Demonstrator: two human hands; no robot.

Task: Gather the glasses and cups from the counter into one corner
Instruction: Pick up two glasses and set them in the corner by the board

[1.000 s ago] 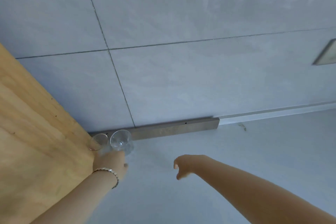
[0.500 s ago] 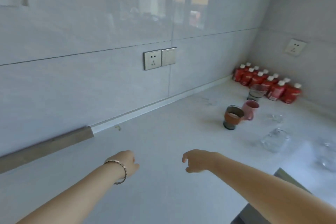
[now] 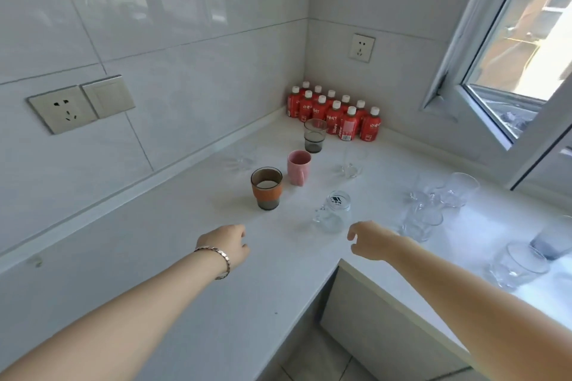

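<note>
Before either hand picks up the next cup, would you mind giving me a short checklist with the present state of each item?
1. Left hand free: ok, it holds nothing.
2. Right hand free: ok, it holds nothing.
3. Nearest target, the clear mug with the logo, upright: ok, just ahead of the right hand.
4. Orange-banded cup empty: cannot tell, something pale shows inside.
5. Pink mug apart from the orange-banded cup: ok, a gap shows.
6. Clear glasses near the window separate enough to lift singly: cannot tell, their outlines overlap.
</note>
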